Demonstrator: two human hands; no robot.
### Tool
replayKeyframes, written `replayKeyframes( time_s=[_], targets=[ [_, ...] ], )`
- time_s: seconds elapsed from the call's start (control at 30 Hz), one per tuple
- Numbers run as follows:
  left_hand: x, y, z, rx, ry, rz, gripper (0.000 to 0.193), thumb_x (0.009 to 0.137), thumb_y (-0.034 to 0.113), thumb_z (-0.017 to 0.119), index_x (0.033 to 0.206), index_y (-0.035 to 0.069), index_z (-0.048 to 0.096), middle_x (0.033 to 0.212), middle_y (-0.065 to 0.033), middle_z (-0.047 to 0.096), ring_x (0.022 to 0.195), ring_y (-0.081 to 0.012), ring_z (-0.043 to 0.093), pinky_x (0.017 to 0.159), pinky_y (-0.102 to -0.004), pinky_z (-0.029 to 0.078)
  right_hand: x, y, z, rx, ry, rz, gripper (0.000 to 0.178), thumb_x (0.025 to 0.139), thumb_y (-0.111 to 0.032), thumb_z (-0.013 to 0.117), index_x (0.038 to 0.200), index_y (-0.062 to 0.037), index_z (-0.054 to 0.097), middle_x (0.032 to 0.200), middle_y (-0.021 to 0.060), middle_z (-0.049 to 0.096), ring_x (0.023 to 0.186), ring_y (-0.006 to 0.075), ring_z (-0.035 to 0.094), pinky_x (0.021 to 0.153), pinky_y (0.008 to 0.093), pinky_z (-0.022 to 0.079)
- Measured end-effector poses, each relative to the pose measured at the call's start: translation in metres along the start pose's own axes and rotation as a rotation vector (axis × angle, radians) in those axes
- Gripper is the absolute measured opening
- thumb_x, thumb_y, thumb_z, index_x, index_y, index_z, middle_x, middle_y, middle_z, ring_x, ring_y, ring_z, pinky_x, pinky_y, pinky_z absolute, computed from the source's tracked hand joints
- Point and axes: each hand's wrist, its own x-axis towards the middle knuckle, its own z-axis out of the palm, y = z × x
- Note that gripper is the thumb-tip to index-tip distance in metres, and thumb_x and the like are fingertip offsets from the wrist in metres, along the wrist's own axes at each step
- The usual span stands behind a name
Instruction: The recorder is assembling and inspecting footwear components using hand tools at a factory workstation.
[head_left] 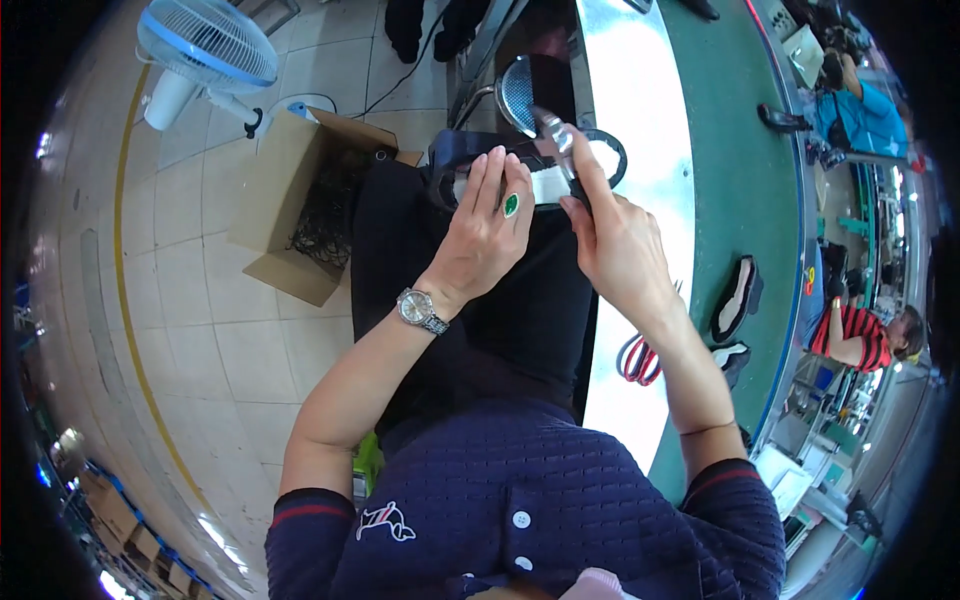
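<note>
A shoe (553,185) with a dark upper and a white sole lies across my lap and the edge of the metal worktop. My left hand (487,225) rests over its dark end, fingers stretched out side by side, thumb hidden. That hand wears a green-stoned ring, with a silver watch (416,308) on the wrist. In my right hand (622,245) is a hammer (553,136), its fingers closed round the dark handle. The shiny metal head is above the shoe, slightly blurred; I cannot tell whether it touches.
To my left stands an open cardboard box (283,200) of dark stringy scraps, with a fan (205,45) beyond. A round perforated metal piece (518,95) sits past the shoe. Red-and-black loops (640,360) lie on the worktop (640,90). Shoes (737,300) rest on a green belt (735,190); people sit beyond.
</note>
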Motion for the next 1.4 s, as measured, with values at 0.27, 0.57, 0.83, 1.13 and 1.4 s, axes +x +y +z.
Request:
replayKeyframes(
  time_s=[0.27, 0.57, 0.83, 1.13, 1.4],
  targets=[
    [0.019, -0.009, -0.035, -0.181, -0.076, -0.245, 0.067, 0.067, 0.01, 0.079, 0.125, -0.009, 0.051, 0.131, -0.0189, 0.046, 0.117, -0.0353, 0.052, 0.098, -0.0438, 0.045, 0.005, 0.002, 0.004, -0.087, -0.169, -0.003, 0.066, 0.093, -0.007, 0.054, 0.151, -0.0116, 0.022, 0.069, 0.0218, 0.065, 0.058, 0.0362, 0.065, 0.052, 0.0446, 0.051],
    [-0.002, -0.022, -0.031, -0.301, -0.081, -0.233, 0.055, 0.077, 0.007, 0.07, 0.127, -0.01, 0.051, 0.123, -0.0273, 0.057, 0.117, -0.0395, 0.053, 0.103, -0.0419, 0.043, 0.008, -0.015, 0.01, 0.097, -0.085, 0.022, 0.064, 0.093, -0.007, 0.055, 0.149, -0.0088, 0.025, 0.067, 0.0233, 0.063, 0.059, 0.0415, 0.063, 0.056, 0.0471, 0.049],
    [-0.007, -0.033, -0.031, -0.42, -0.057, -0.258, 0.076, 0.068, 0.004, 0.079, 0.134, -0.004, 0.042, 0.124, -0.0195, 0.06, 0.117, -0.0336, 0.057, 0.096, -0.0371, 0.049, 0.017, -0.005, 0.002, 0.162, -0.139, -0.01, 0.056, 0.09, -0.006, 0.056, 0.142, -0.0101, 0.036, 0.078, 0.0242, 0.066, 0.071, 0.0429, 0.066, 0.063, 0.0506, 0.052],
    [-0.039, -0.018, -0.06, -0.675, -0.018, -0.482, 0.108, 0.073, 0.026, 0.083, 0.152, 0.003, 0.015, 0.156, -0.0237, 0.02, 0.131, -0.0378, 0.046, 0.102, -0.0373, 0.045, -0.024, 0.024, -0.012, 0.035, -0.191, 0.119, 0.049, 0.096, -0.008, 0.053, 0.142, -0.0047, 0.038, 0.101, 0.0227, 0.066, 0.074, 0.0366, 0.067, 0.071, 0.0442, 0.053],
    [-0.085, -0.025, -0.081, -0.68, -0.08, -0.828, 0.038, 0.096, 0.035, 0.057, 0.093, -0.003, 0.063, 0.08, -0.0174, 0.063, 0.075, -0.0343, 0.063, 0.064, -0.0399, 0.051, -0.049, -0.028, -0.018, 0.465, -0.57, 0.135, 0.059, 0.096, -0.014, 0.059, 0.147, -0.0065, 0.032, 0.089, 0.0161, 0.066, 0.073, 0.027, 0.068, 0.07, 0.0401, 0.054]
  ],
)
